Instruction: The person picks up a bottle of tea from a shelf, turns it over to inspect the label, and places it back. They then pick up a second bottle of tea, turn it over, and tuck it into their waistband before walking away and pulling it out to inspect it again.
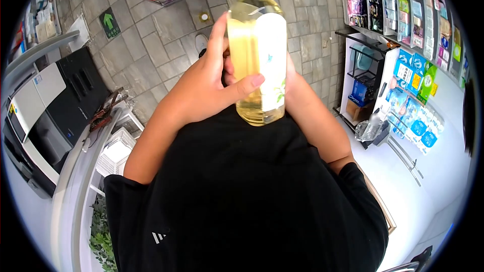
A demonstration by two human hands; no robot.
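Fingers (250, 81) of both hands wrap bottle (257, 53) — right prob. behind.

Bottle (257, 45) cap cut by top edge; right hand (292, 78) mostly hidden, perhaps gripping behind.

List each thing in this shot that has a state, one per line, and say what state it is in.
bottle: upright, green cap on, nearly full of pale yellow liquid, held in both hands.
left hand: closed around the bottle, thumb across its front.
right hand: mostly hidden behind the bottle, gripping its far side.
white basket: standing on the floor, contents unclear.
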